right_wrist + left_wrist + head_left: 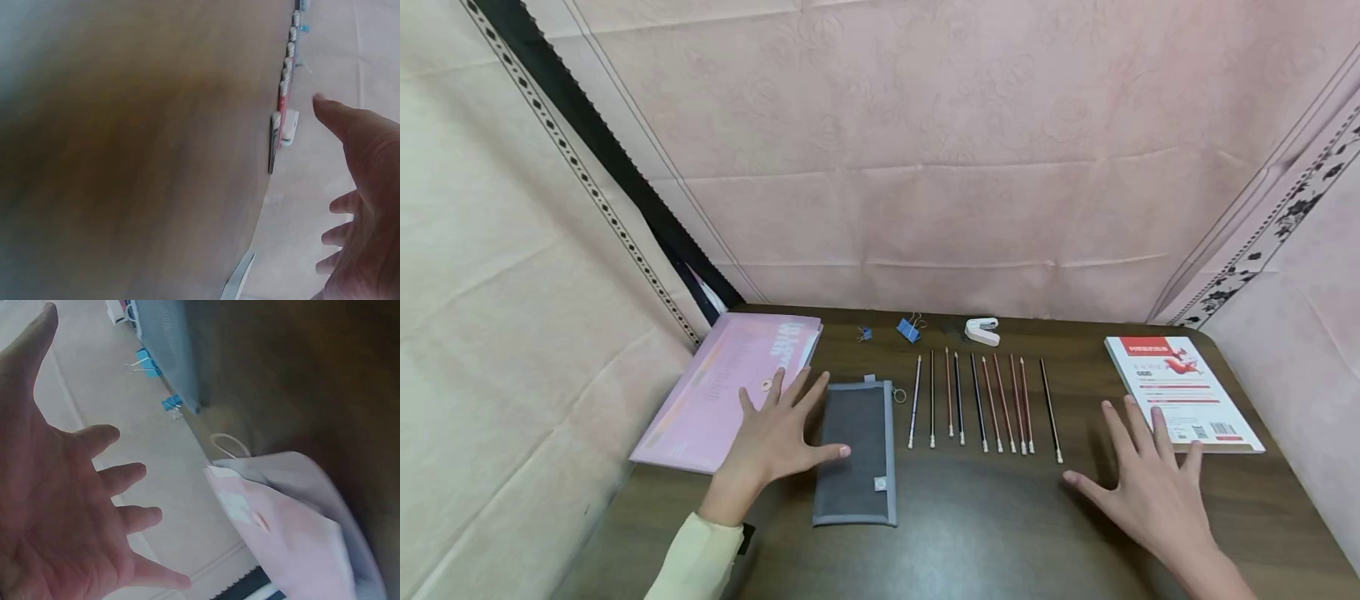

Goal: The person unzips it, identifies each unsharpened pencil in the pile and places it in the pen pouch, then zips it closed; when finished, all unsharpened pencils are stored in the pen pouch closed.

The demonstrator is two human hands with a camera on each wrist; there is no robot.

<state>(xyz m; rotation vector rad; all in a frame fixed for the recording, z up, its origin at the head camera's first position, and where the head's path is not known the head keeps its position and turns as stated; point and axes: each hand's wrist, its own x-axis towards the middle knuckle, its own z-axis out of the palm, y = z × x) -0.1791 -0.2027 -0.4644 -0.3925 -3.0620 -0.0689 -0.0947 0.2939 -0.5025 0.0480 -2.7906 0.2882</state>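
Note:
My left hand (778, 437) is spread, palm down, above the gap between a pink folder (707, 408) and a grey zip pouch (850, 433); its thumb reaches over the pouch. Nothing is in that hand in the left wrist view, where the pouch (169, 344) and folder (281, 537) show beyond the fingers. With fingers spread and holding nothing, my right hand (1157, 492) hovers near a white and red book (1187, 392). Between the hands lies a row of several pencils (977, 404), mostly side by side, eraser ends toward me. The rightmost pencil (1051, 412) lies slightly apart.
Along the back edge are a small blue binder clip (866, 334), a larger blue binder clip (908, 331) and a small white stapler-like object (982, 332). Pale pink cloth (925, 217) hangs behind the brown table (992, 533) and at both sides.

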